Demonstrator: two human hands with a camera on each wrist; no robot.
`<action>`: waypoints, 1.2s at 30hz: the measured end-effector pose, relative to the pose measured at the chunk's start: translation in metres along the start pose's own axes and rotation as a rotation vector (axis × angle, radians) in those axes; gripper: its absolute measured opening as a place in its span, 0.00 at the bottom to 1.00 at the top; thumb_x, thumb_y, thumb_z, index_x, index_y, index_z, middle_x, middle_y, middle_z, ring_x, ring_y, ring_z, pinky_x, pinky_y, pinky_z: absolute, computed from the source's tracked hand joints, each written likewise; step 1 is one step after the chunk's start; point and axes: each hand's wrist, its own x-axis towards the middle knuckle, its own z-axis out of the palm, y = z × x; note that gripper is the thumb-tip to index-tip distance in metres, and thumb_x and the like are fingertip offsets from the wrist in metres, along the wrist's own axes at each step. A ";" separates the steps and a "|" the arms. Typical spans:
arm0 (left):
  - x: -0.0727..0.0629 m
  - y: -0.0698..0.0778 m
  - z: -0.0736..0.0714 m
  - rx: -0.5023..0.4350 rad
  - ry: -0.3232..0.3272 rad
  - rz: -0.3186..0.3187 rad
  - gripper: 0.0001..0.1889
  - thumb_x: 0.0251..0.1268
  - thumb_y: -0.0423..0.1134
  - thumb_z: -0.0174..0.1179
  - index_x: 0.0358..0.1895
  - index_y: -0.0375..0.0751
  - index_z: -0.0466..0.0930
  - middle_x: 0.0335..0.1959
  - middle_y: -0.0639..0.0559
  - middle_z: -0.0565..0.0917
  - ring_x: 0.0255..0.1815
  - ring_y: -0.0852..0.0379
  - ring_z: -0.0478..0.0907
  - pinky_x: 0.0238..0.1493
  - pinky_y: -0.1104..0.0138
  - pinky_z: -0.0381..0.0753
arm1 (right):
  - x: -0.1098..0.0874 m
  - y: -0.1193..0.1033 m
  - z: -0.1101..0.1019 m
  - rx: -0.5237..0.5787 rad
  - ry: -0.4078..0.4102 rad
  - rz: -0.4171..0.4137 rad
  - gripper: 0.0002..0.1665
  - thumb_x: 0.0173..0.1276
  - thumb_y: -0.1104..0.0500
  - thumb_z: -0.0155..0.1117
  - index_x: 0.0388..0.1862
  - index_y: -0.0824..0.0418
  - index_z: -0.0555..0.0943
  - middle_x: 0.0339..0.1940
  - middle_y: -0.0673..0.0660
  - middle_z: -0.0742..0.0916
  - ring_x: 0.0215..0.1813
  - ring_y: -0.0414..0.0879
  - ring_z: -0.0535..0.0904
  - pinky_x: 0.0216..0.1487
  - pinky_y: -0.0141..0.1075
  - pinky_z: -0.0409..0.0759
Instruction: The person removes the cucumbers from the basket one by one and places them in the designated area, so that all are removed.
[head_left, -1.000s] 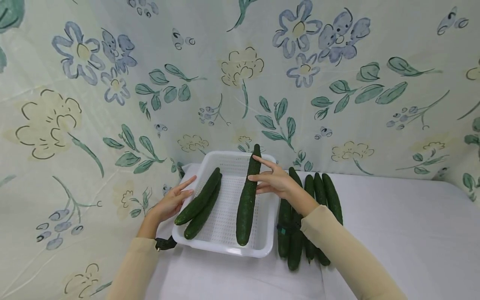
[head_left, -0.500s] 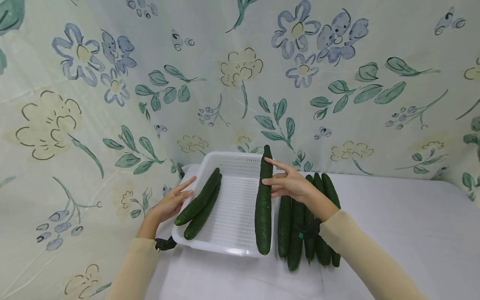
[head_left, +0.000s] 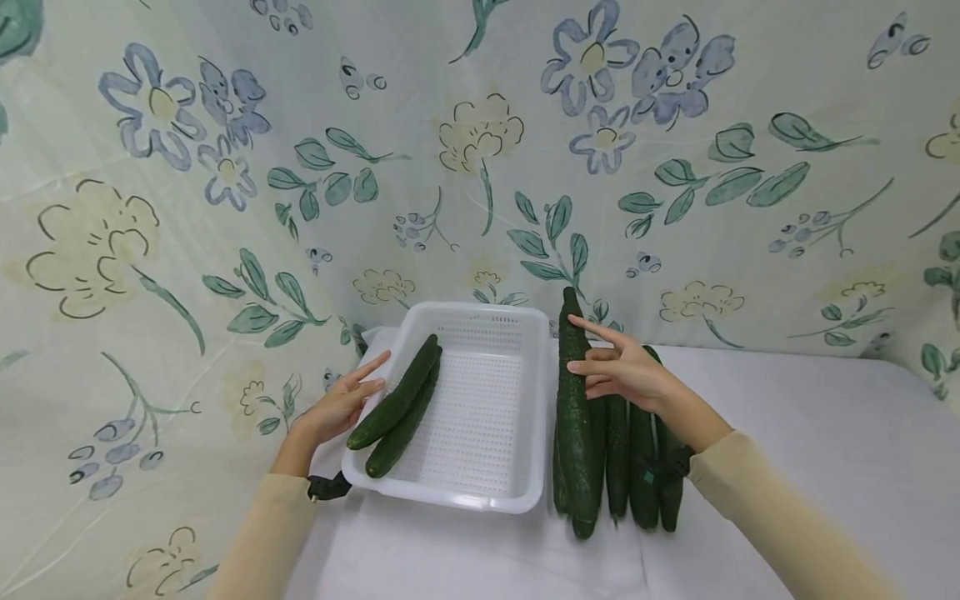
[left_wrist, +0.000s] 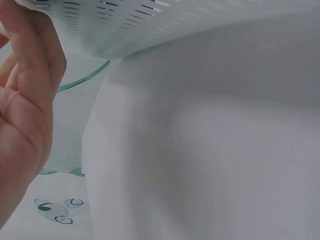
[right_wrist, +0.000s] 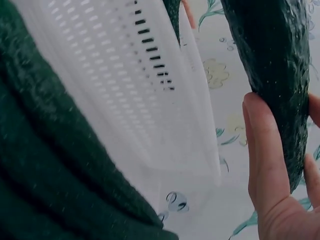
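Observation:
My right hand [head_left: 630, 375] pinches a long dark green cucumber [head_left: 576, 408] near its upper end, thumb on one side and fingers on the other. In the right wrist view this cucumber [right_wrist: 275, 50] is raised above the others. It overlaps the row of cucumbers [head_left: 645, 475] beside the basket in the head view. My left hand [head_left: 341, 412] grips the left rim of a white perforated plastic basket [head_left: 480, 502]. Inside the basket, two cucumbers [head_left: 397, 404] lie slanted against its left side. In the left wrist view, the left hand's fingers [left_wrist: 35, 60] reach up by the basket wall [left_wrist: 95, 25].
A white cloth [head_left: 810, 467] covers the table. Floral fabric [head_left: 480, 167] hangs behind and along the left. Several cucumbers [right_wrist: 60, 150] lie side by side close to the basket's right wall. A black wrist camera [head_left: 330, 486] sits on the left wrist.
My right hand has carried the cucumber rightwards, from over the basket, across its right rim, to over the row of cucumbers. The left hand and the basket have stayed in place.

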 end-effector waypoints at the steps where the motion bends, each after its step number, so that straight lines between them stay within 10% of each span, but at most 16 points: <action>1: 0.000 0.000 0.000 0.006 -0.004 -0.001 0.31 0.81 0.39 0.48 0.81 0.54 0.51 0.16 0.60 0.67 0.12 0.66 0.61 0.17 0.74 0.65 | -0.002 0.001 -0.004 -0.006 -0.005 -0.005 0.49 0.69 0.65 0.67 0.82 0.43 0.55 0.25 0.51 0.73 0.26 0.46 0.76 0.38 0.46 0.84; 36: -0.002 0.004 0.000 0.014 0.017 -0.050 0.31 0.80 0.41 0.51 0.81 0.57 0.52 0.20 0.55 0.69 0.14 0.64 0.62 0.18 0.74 0.65 | -0.071 0.035 -0.101 -0.140 0.050 -0.075 0.47 0.73 0.69 0.59 0.83 0.45 0.52 0.35 0.55 0.73 0.32 0.44 0.77 0.36 0.45 0.84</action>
